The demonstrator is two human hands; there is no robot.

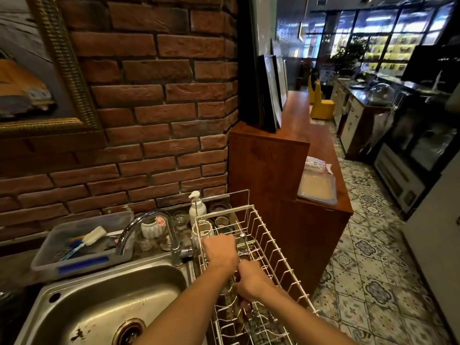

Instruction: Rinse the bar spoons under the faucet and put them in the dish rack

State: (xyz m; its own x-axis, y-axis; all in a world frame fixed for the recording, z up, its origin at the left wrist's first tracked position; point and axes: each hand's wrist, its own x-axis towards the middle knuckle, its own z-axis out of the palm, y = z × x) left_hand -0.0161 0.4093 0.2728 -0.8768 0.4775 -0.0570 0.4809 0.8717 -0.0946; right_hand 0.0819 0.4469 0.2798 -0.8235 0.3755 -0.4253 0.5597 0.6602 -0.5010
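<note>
A white wire dish rack (pixel 271 247) stands to the right of the steel sink (pixel 104 302). Both my hands are inside it. My left hand (pixel 220 252) is closed over a thin metal bar spoon whose small round end (pixel 242 235) sticks up just past my fingers. My right hand (pixel 251 277) sits lower and nearer, fingers curled around something in the rack; what it holds is hidden. More metal utensils (pixel 254 319) lie in the rack's near end. The curved chrome faucet (pixel 149 230) arches over the sink; no water is visible.
A plastic tub (pixel 82 245) with brushes and a sponge sits left of the faucet. A soap pump bottle (pixel 196 207) and several glass jars stand behind the rack against the brick wall. A wooden counter (pixel 321 170) rises to the right, with tiled floor beyond.
</note>
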